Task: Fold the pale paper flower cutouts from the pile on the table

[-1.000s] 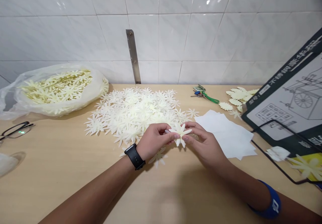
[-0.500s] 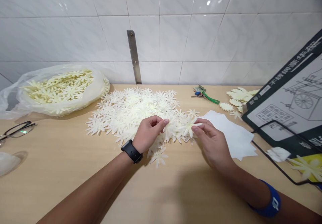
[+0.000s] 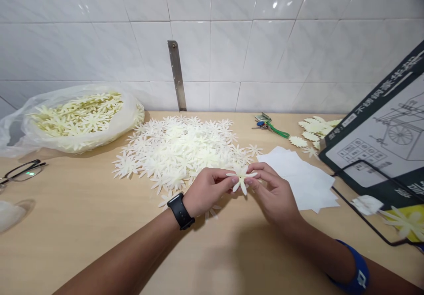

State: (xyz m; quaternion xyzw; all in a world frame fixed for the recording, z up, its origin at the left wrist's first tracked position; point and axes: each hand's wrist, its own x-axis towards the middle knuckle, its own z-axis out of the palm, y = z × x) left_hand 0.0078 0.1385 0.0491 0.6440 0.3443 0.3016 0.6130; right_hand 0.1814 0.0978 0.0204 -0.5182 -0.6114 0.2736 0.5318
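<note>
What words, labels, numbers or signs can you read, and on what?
"不锈钢豪华": printed panel; next character unclear.
"型号:": same panel.
Its label, grid and bottom lettering: too small, blurred or cut off.
White mark on blue armband: unreadable.

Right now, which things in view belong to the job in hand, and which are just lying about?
Belong:
flower cutout, held by left hand and right hand
pile of flower cutouts
probably the bag of cutouts

Apparently lying about:
glasses
keys
printed panel
</note>
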